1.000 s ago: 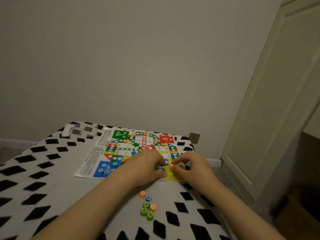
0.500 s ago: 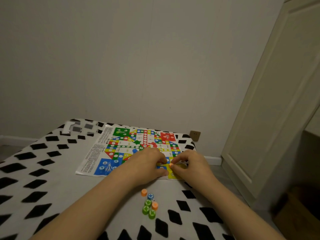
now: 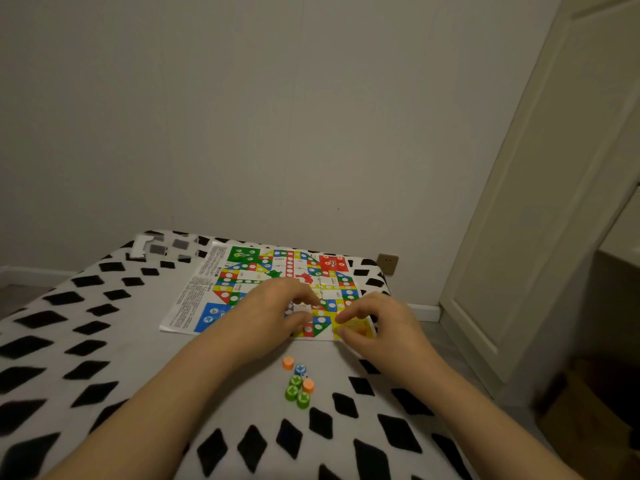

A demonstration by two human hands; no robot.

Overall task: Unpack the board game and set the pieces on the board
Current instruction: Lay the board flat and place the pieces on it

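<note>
The right hand point(image 3: 377, 327) hovers over the near right corner of the game board point(image 3: 277, 289), with the index finger and the thumb curved toward each other. Between them there is a gap, and they pinch nothing that can be seen. Just under this hand, an orange piece point(image 3: 361, 330) lies on the yellow corner field of the board. The left hand point(image 3: 273, 313) rests on the near edge of the board, beside the right hand but not touching it. Its fingers are bent, with the thumb near the index finger; whether it holds a piece is not possible to tell, because the fingers hide the space under them.

The board is a flat printed sheet with green, red, blue and yellow corner fields, and it lies on a white cover with black diamonds point(image 3: 86, 341). Both hands cover part of its near half.

In front of the board, between the two forearms, a small group of pieces point(image 3: 298, 382) stands on the cover: two orange, one blue and three green, close together, some touching.

At the far left corner of the cover lies a clear plastic box point(image 3: 166, 249); what is in it cannot be seen. Behind the board, a wall socket point(image 3: 387, 264) sits low on the wall. On the right stands a pale cupboard door point(image 3: 540, 202).
</note>
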